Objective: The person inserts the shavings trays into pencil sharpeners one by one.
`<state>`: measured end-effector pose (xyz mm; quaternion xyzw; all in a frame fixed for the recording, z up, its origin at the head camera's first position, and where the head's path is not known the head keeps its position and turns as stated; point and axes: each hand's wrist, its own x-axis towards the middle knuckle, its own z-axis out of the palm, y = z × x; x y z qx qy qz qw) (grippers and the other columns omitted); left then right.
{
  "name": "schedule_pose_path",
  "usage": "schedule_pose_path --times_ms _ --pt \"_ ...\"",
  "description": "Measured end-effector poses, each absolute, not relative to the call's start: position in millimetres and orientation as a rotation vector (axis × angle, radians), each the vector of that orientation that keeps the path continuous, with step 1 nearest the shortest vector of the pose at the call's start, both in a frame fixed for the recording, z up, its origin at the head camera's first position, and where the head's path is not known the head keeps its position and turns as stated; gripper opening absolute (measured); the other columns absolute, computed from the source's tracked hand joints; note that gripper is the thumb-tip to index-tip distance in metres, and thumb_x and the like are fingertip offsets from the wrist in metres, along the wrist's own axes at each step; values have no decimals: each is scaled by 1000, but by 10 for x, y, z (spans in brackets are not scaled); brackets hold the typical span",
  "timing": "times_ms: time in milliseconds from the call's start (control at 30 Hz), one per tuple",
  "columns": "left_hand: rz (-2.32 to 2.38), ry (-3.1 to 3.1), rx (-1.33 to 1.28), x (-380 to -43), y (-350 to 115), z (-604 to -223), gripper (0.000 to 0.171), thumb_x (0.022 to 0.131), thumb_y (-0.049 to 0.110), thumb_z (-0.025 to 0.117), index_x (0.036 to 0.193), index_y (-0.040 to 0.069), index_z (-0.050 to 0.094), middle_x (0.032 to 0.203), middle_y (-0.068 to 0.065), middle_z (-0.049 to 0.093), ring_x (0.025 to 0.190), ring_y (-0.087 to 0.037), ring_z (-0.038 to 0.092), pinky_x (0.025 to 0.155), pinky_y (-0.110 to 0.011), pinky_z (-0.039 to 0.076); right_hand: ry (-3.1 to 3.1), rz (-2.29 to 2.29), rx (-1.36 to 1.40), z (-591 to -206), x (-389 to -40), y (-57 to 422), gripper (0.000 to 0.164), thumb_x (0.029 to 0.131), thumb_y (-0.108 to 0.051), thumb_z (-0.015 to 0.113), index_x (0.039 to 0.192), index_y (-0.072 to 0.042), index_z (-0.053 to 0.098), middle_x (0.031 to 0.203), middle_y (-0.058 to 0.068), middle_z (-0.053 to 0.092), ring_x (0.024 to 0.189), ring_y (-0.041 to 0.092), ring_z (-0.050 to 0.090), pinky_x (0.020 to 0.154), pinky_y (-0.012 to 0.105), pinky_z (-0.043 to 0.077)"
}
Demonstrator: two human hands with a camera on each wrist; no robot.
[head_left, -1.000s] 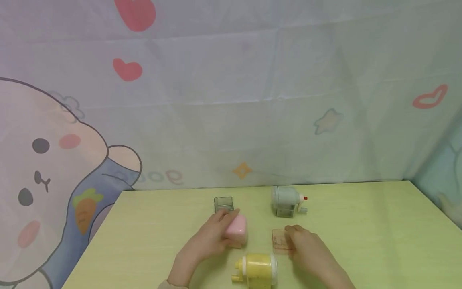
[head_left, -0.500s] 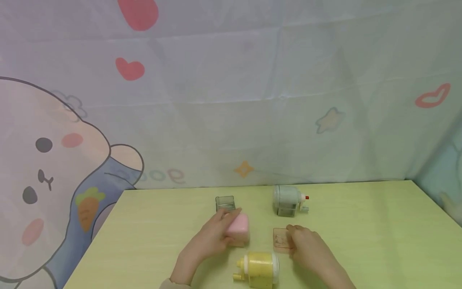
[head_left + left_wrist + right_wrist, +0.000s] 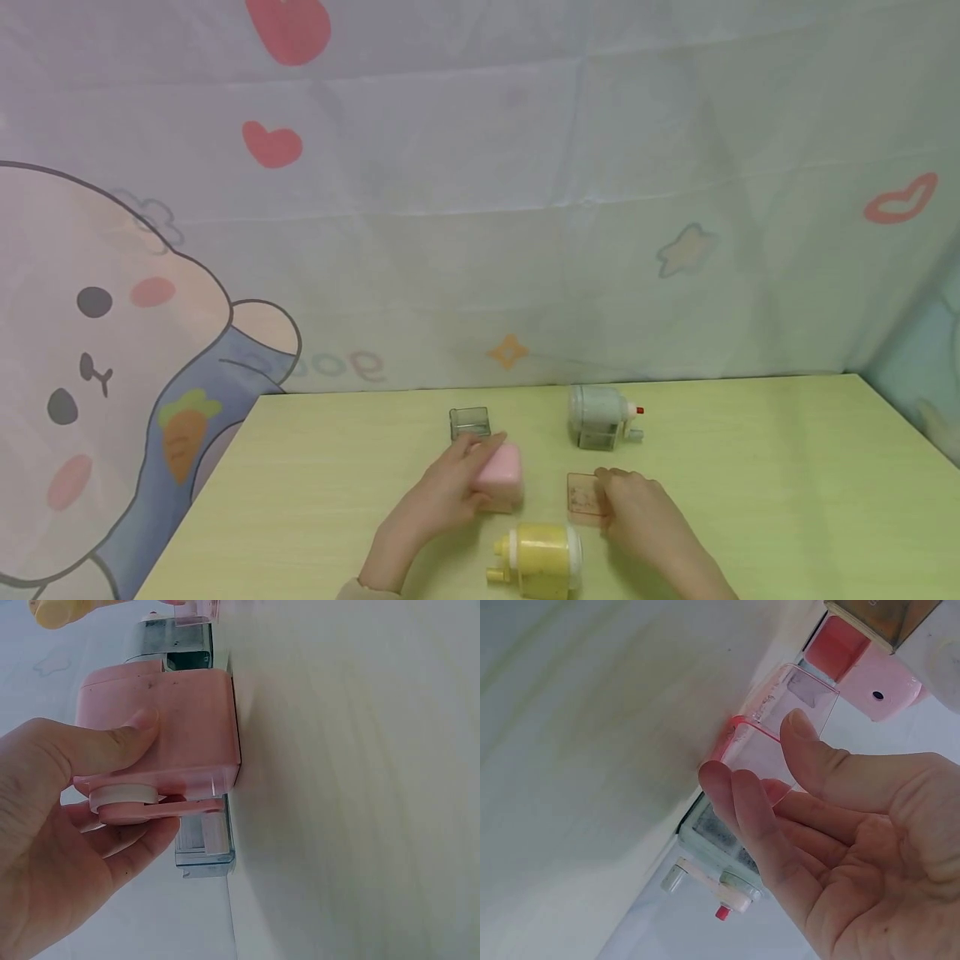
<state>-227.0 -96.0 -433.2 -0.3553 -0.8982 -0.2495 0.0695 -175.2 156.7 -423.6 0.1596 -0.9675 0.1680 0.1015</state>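
Note:
My left hand (image 3: 442,492) grips a pink crank pencil sharpener (image 3: 501,477) on the table, left of centre. In the left wrist view my thumb lies across its pink body (image 3: 191,720), and the fingers curl under by the crank (image 3: 165,810). My right hand (image 3: 641,508) holds a clear pink shavings drawer (image 3: 583,498) between thumb and fingertips, just right of the sharpener and apart from it. An open slot (image 3: 836,649) in the pink sharpener shows in the right wrist view. Part of the drawer is hidden by my fingers.
A yellow crank sharpener (image 3: 542,558) stands at the front between my forearms. Behind the drawer is a grey-green sharpener (image 3: 598,417) with a red tip. A smoky clear drawer (image 3: 469,421) lies behind my left hand. A printed cloth (image 3: 480,275) hangs along the table's back edge.
The pink sharpener in my left hand has shifted slightly right, and the gap to the drawer is a little smaller. My right hand keeps its hold on the drawer. The view shifted slightly.

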Motion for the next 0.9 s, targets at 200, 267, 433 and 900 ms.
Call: schedule_pose_path --times_ms 200,267,433,900 --pt "-735 -2703 -1071 -2257 -941 -4319 81 70 4 71 140 15 32 120 -11 47 102 -19 47 87 -41 49 -2844 489 477 -4232 -1745 1556 26 53 12 62 68 -6 53 59 -1 49 52 14 38 45 30 40" --pt "-733 -2703 -1072 -2256 -935 -4316 81 70 5 71 140 15 31 120 -11 47 102 -19 47 87 -41 49 -2840 490 475 -4229 -1745 1557 26 53 12 62 68 -7 52 58 -1 49 52 14 38 45 30 40" --pt "-725 -2699 -1075 -2255 -920 -4313 82 70 6 71 140 15 31 120 -10 47 102 -18 46 87 -40 49 -2842 500 473 -4222 -1739 1567 27 53 12 61 62 -9 47 56 -3 45 50 13 38 44 28 39" --pt "-717 -2709 -1073 -2252 -908 -4327 80 70 5 71 139 14 32 121 -12 47 103 -19 46 87 -39 49 -2863 523 480 -4218 -1738 1543 29 53 14 61 61 -9 46 56 -3 43 50 13 37 43 27 38"
